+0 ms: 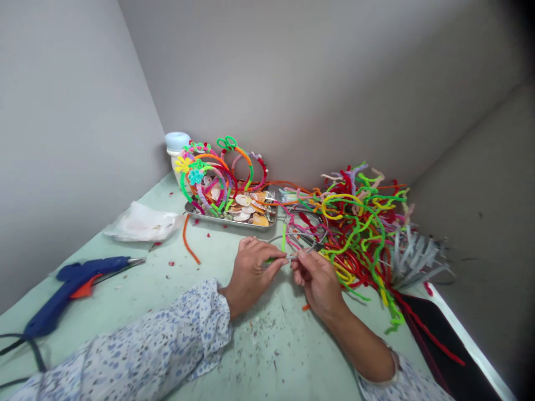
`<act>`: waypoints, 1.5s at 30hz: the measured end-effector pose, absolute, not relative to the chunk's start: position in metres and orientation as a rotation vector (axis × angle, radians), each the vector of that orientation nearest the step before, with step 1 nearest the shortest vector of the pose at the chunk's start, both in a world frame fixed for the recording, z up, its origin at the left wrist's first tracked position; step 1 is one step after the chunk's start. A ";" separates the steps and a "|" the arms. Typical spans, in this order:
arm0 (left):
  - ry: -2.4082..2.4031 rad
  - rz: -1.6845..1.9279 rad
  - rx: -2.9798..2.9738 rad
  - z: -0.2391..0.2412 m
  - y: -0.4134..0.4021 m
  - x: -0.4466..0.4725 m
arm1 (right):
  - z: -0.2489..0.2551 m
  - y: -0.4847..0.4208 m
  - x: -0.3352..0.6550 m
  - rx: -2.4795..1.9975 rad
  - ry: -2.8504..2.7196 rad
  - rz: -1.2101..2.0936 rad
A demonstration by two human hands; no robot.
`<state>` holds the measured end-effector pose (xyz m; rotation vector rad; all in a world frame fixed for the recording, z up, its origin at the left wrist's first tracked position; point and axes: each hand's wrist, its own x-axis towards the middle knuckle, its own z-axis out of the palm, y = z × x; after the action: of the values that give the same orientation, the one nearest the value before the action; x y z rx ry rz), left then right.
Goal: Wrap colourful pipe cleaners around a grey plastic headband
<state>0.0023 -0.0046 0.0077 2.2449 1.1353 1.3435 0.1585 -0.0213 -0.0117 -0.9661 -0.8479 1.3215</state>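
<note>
The thin grey band [292, 257] is right in the grip, in the small gap between the two hands. The left hand [253, 270] pinches it with the thumb and a finger, and the right hand [321, 281] pinches it on the other side. Both pinches are tight, with the fingertips close together. The bit in the gap runs from side to side, from one hand to the other. It looks like a grey loop bends away behind the fingers, but other grey loops are there too, so I cannot tell where the band ends. Both hands are about as near to it, and the fingertips are close but do not touch.

Just past the grip is a green stick [284, 238], pointing away from the person. Farther past it and to the left is a tray [234, 224] with shells [243, 200] and fuzzy rings [243, 155]. To the right of the grip, close to the right hand, is a big heap [368, 223] of fuzzy sticks. Past the left hand, well to the left, are an orange stick [184, 238], a bag [144, 223] and a blue glue gun [79, 273].
</note>
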 end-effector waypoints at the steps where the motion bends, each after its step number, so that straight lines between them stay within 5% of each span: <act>1: 1.134 1.330 2.247 0.008 -0.005 0.002 | -0.012 -0.021 0.159 -0.967 -0.853 1.320; 45: 1.165 1.127 2.256 0.011 -0.009 0.003 | -0.017 -0.023 0.159 -1.051 -1.001 1.215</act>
<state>0.0034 -0.0087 0.0109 2.2563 1.1653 1.1271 0.1594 -0.0233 -0.0169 -1.0512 -1.0010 1.2146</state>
